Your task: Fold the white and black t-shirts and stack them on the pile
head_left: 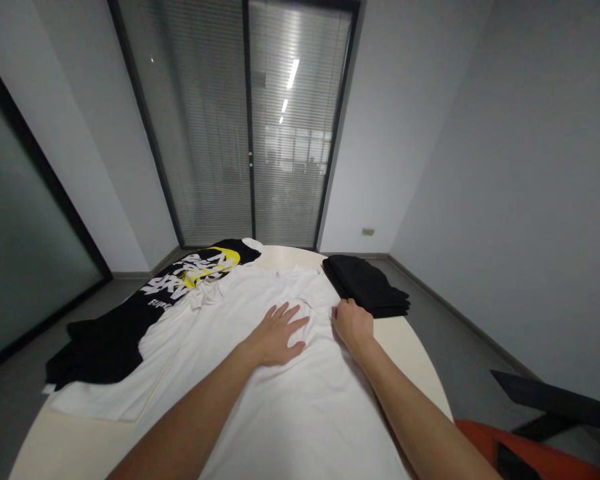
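A white T-shirt (290, 413) lies spread over the table, its collar toward the far edge and some wrinkles across the chest. My left hand (279, 335) rests flat on the middle of it with the fingers spread. At the shirt's right edge my right hand (353, 323) is closed, its fingers curled on the white fabric. Just beyond the right hand sits a stack of folded black clothes (365, 285). Along the left lies a black garment with white and yellow print (180, 283), partly beside and under white cloth.
The pale round table (423, 363) carries all the clothes. At the lower right stands an orange chair (480, 443) with a black armrest (555, 400). A glass partition with blinds (290, 180) rises behind the table, and a grey wall (530, 200) is on the right.
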`<state>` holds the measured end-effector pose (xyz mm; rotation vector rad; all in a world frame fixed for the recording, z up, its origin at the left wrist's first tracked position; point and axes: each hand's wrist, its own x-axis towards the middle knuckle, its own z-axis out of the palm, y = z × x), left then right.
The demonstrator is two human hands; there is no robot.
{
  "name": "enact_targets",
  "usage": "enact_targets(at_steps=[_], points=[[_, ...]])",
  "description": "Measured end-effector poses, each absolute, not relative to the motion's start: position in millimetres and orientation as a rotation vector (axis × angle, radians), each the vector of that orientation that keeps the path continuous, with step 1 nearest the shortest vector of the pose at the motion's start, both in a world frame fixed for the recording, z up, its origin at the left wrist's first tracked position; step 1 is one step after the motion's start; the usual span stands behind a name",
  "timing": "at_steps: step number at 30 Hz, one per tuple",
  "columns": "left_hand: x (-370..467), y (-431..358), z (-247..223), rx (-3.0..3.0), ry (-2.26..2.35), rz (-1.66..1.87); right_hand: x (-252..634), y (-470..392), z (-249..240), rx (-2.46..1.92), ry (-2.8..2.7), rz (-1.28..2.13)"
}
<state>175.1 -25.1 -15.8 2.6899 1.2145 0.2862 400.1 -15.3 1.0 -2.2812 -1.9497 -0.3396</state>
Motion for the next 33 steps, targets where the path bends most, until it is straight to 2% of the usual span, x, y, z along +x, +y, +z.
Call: enact_targets(at_steps=[10,19,25,33], points=[[173,-24,-17,2.680,1.210,0.274,400,-17,7,-2.235,-1.900,-0.262],[171,-22,-18,2.667,1.196,0.293,425,1,-9,-1.690,-1.680,0.257],[168,-18,-18,2.652,1.167,0.293,437,9,-16,-1.557,-1.652,0.298],[169,-14,-20,2.653,1.187,0.353,433,14,-28,-1.657,-1.803,0.186]])
